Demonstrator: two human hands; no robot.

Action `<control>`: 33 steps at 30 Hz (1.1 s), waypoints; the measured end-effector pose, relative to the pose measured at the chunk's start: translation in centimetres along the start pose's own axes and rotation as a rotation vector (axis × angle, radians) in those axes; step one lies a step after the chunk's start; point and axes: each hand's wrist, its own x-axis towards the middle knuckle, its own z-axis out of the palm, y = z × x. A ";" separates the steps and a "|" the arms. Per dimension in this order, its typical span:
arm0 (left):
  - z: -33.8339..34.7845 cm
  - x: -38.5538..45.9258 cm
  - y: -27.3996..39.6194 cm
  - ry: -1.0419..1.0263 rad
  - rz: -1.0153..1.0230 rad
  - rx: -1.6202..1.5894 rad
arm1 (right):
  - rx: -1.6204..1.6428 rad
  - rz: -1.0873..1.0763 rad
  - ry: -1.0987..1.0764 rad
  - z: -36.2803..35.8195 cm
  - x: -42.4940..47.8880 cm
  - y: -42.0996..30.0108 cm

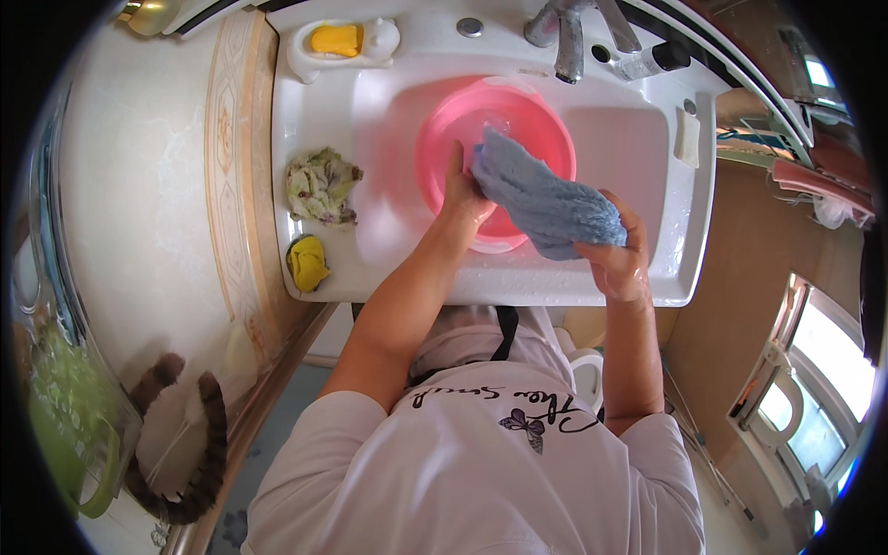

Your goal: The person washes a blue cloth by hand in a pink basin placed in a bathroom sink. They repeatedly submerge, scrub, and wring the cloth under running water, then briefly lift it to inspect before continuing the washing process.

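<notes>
A wet, fluffy blue cloth point(548, 194) stretches slantwise between my hands, above the front right part of a pink plastic basin point(431, 149). My right hand point(621, 260) grips its lower right end, the thumb on the near side and the fingers on the far side. At the cloth's upper left end is my left hand point(468, 191), its thumb pointing away from me and apart from the fabric. The other fingers of that hand are hidden behind the cloth. The basin stands in a white ceramic sink point(617, 139), with some water visible inside it.
Along the sink's left ledge lie a crumpled patterned rag point(322, 187) and a yellow sponge point(307, 263). A white animal-shaped soap dish point(380, 43) holds an orange-yellow bar point(336, 40). Behind the basin stand a metal faucet point(570, 48) and a black-capped bottle point(652, 61). White soap point(687, 139) rests at right.
</notes>
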 end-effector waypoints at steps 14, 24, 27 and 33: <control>4.5 -4.2 1.1 -0.432 0.536 1.798 | 0.472 0.310 0.154 2.3 3.7 6.7; 9.3 -4.6 1.6 -0.884 0.888 2.148 | 0.466 0.378 0.099 -1.3 5.3 13.9; 9.1 -5.2 1.1 -0.948 0.929 1.997 | 1.038 0.281 -0.122 -0.2 5.6 15.5; 6.3 -4.5 0.8 -0.421 0.716 1.411 | 1.107 0.138 0.176 2.6 6.5 14.3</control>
